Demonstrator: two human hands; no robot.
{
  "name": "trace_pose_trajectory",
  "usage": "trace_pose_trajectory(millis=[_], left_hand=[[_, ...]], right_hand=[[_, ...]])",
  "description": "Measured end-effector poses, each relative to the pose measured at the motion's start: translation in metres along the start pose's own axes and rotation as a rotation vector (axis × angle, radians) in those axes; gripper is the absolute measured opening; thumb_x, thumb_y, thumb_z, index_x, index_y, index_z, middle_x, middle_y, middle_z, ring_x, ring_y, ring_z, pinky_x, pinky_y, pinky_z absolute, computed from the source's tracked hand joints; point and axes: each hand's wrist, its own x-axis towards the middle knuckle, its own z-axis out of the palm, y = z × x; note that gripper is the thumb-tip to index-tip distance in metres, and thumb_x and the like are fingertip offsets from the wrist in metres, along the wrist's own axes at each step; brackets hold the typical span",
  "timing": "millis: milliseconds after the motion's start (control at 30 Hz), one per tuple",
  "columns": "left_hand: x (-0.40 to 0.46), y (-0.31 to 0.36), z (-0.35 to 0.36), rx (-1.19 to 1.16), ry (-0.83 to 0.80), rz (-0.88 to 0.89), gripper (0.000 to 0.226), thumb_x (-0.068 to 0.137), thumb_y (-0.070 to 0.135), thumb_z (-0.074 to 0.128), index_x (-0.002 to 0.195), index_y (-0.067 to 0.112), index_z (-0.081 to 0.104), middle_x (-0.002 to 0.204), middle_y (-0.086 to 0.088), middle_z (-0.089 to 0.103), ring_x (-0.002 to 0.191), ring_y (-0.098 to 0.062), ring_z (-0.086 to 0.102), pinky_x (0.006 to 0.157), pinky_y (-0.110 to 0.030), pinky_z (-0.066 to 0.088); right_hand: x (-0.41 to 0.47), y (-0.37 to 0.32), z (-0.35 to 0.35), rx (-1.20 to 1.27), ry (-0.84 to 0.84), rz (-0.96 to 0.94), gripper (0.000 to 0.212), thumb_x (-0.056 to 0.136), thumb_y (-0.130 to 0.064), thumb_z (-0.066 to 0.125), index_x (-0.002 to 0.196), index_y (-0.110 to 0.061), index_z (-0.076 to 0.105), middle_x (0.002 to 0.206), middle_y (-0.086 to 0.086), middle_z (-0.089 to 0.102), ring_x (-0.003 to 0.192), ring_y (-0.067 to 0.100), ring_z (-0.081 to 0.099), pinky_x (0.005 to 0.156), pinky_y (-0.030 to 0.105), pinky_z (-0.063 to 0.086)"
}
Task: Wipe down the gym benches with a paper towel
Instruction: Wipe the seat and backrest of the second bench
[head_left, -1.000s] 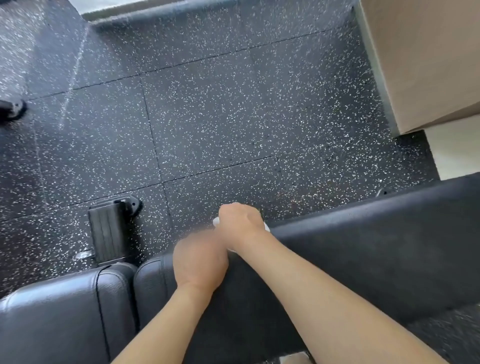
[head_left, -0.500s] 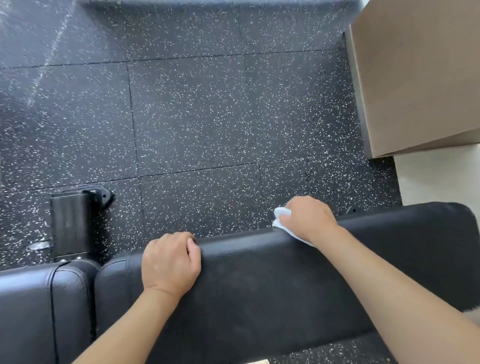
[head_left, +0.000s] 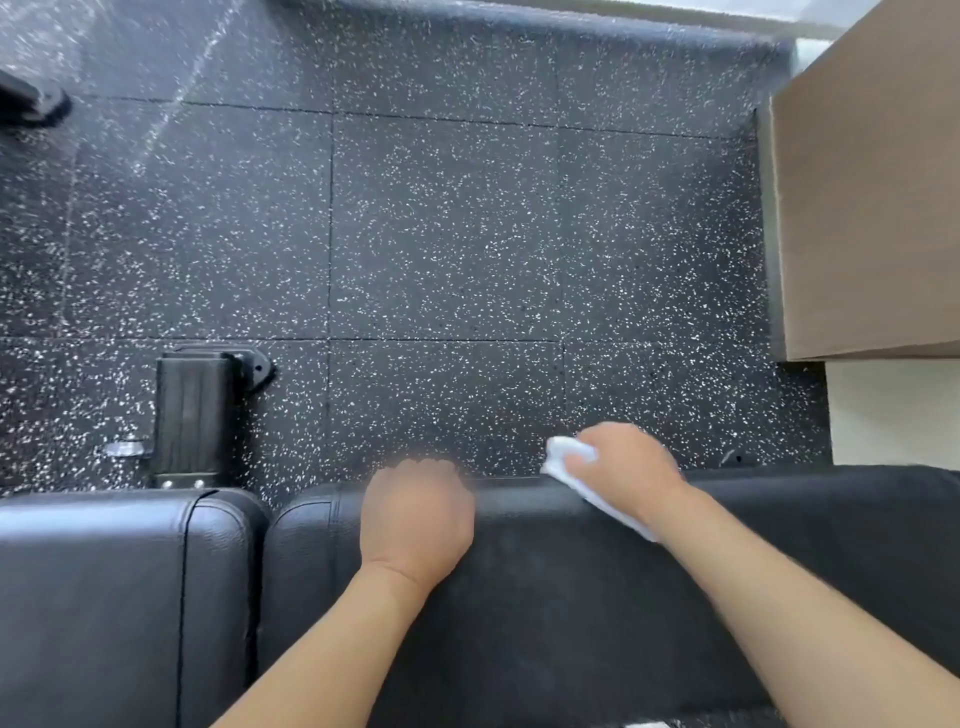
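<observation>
A black padded gym bench runs across the bottom of the view: a long back pad (head_left: 597, 597) and a shorter seat pad (head_left: 104, 597) to its left, with a gap between them. My right hand (head_left: 623, 473) grips a white paper towel (head_left: 563, 460) and presses it on the far edge of the long pad. My left hand (head_left: 415, 514) is blurred; its fingers curl over the same far edge, closer to the gap.
Black speckled rubber floor tiles (head_left: 441, 234) lie beyond the bench. A black bench foot (head_left: 192, 410) sticks out on the floor at the left. A tan wooden box (head_left: 872, 208) stands at the right, with a pale wall (head_left: 893, 410) below it.
My right hand slid the towel rightward along the far edge of the pad, away from my left hand. My left hand took hold of the edge and shifted slightly.
</observation>
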Motion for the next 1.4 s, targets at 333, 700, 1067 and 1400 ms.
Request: trace_pose_trajectory(millis=[333, 700, 1067, 1400], left_hand=[[-0.001, 0.001, 0.005, 0.030, 0.012, -0.029, 0.038, 0.092, 0.035, 0.031, 0.070, 0.021, 0.060, 0.070, 0.001, 0.065, 0.071, -0.029, 0.062, 0.069, -0.042, 0.045], [-0.010, 0.050, 0.008, 0.051, -0.033, -0.118, 0.048, 0.098, 0.039, 0.025, 0.096, 0.025, 0.071, 0.097, 0.008, 0.074, 0.095, -0.024, 0.066, 0.089, -0.042, 0.039], [0.012, 0.162, 0.040, 0.079, 0.050, -0.155, 0.044, 0.095, 0.028, 0.035, 0.054, 0.021, 0.049, 0.062, -0.001, 0.064, 0.064, -0.031, 0.057, 0.070, -0.039, 0.033], [0.006, 0.164, 0.045, 0.070, 0.069, -0.178, 0.046, 0.094, 0.030, 0.034, 0.074, 0.020, 0.074, 0.068, -0.003, 0.069, 0.070, -0.033, 0.063, 0.076, -0.041, 0.041]], right_hand=[[0.021, -0.068, 0.039, 0.025, -0.095, -0.170, 0.048, 0.068, -0.061, 0.056, 0.064, -0.013, 0.059, 0.058, -0.002, 0.057, 0.063, 0.029, 0.058, 0.056, 0.031, 0.038], [0.011, 0.051, -0.005, 0.066, -0.046, -0.203, 0.057, 0.062, -0.067, 0.029, 0.068, -0.016, 0.055, 0.070, -0.003, 0.058, 0.067, 0.024, 0.056, 0.057, 0.031, 0.032], [0.024, 0.063, -0.004, 0.091, -0.063, -0.214, 0.035, 0.079, -0.048, 0.056, 0.067, -0.016, 0.051, 0.074, 0.000, 0.059, 0.075, 0.032, 0.060, 0.065, 0.036, 0.041], [0.023, 0.136, -0.028, 0.057, -0.031, -0.204, 0.039, 0.083, -0.052, 0.060, 0.068, -0.017, 0.055, 0.071, 0.001, 0.058, 0.066, 0.025, 0.054, 0.056, 0.031, 0.033]])
